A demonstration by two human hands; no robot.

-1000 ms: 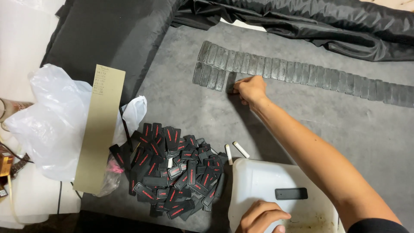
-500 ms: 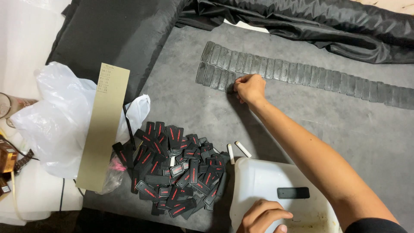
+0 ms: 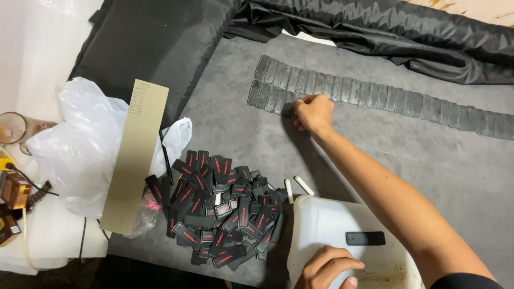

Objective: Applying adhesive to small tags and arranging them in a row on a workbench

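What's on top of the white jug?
A small black tag lies flat on the white jug, and the left hand rests on its near edge. Whatever is under that hand is covered.

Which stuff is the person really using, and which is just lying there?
In use: right hand laying grey patches in rows; left hand on white jug; pile of black tags.

Lying about: plastic bag, cardboard strip, black cloth.
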